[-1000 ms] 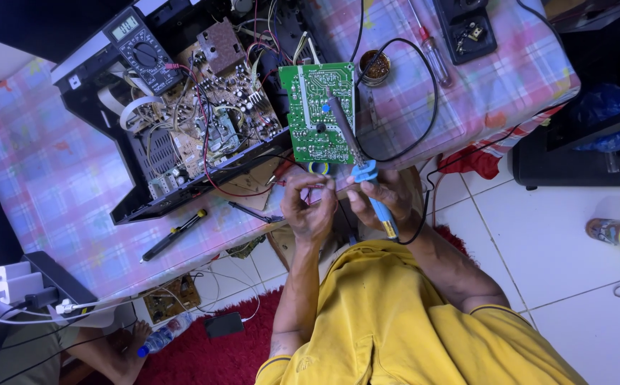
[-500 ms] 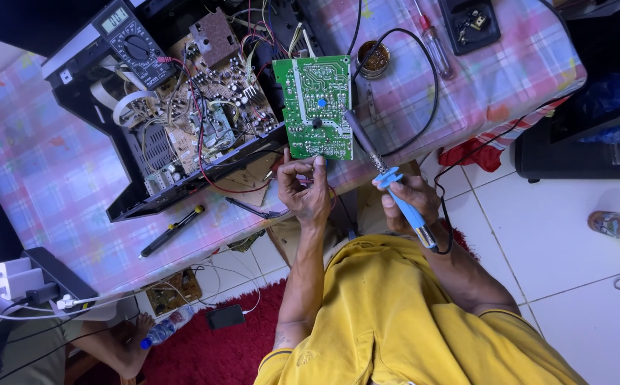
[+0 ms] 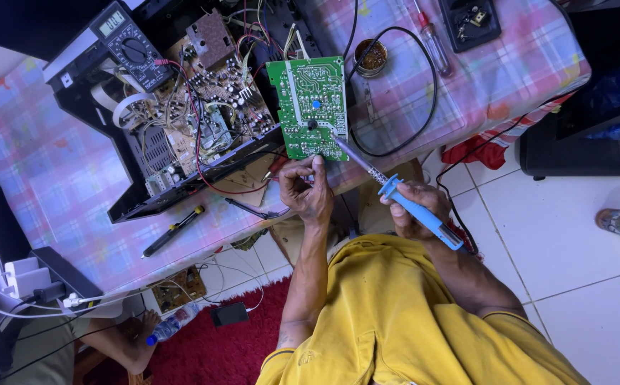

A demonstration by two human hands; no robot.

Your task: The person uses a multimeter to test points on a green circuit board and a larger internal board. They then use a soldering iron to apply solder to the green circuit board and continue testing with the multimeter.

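While gripped pen-fashion in the right hand, blue-handled soldering iron angled toward 10 o'clock, metal tip touching the green circuit board near its lower middle. Fingers wrapped shut around the blue handle, cord end trailing toward 4 o'clock. Left hand curled just below the board's lower edge at 6 o'clock, thumb and forefinger pinched together; whatever lies between them too small to make out. Board lying at 11 o'clock from the right hand, propped on the rim of an opened appliance chassis crowded with wiring and components.

Counted on the pink checked tablecloth: one green board, one soldering iron, one multimeter at the chassis's 11 o'clock corner, one round tin of flux at 1 o'clock from the board, one clear-handled screwdriver just beyond it, one black-handled screwdriver at 8 o'clock from the left hand, one black socket block at the far edge.

Table edge running directly under both hands, wrists hanging past it over the lap and yellow shirt. Bare cloth open at 9 o'clock of the chassis; black cable looped across the cloth at 3 o'clock of the board. White tiled floor to the right, red rug below left.
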